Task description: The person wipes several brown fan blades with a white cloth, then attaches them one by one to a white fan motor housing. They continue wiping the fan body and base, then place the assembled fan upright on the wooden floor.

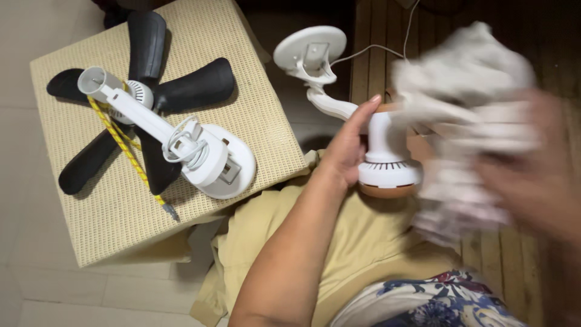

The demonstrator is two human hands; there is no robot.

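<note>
Well to the left of the left hand [346, 148], a cream woven-mesh stool top [72, 218] is carrying a second white fan body [200, 154] with its cord coiled on the stand, lying across a black five-bladed propeller [193, 88]; a yellow braided cord [127, 151] is trailing from under them toward the stool's near edge. Below both hands a mustard-yellow cloth [369, 242] is draping over the lap, with a floral fabric [436, 303] showing beneath it. Dark wooden slats [508, 254] are lying under the right side.

The left hand is wrapping around the smooth white plastic motor housing of a small fan [384, 154], fingers closed on its neck, thumb side pressing the barrel. The fan's curved arm is rising above the hand to a round white base [310, 48], from which a thin white wire [375, 48] is running away.

Just right of the housing, the right hand [532, 175] is blurring in motion, gripping a crumpled pale rag [466, 85] that is touching the fan.
</note>
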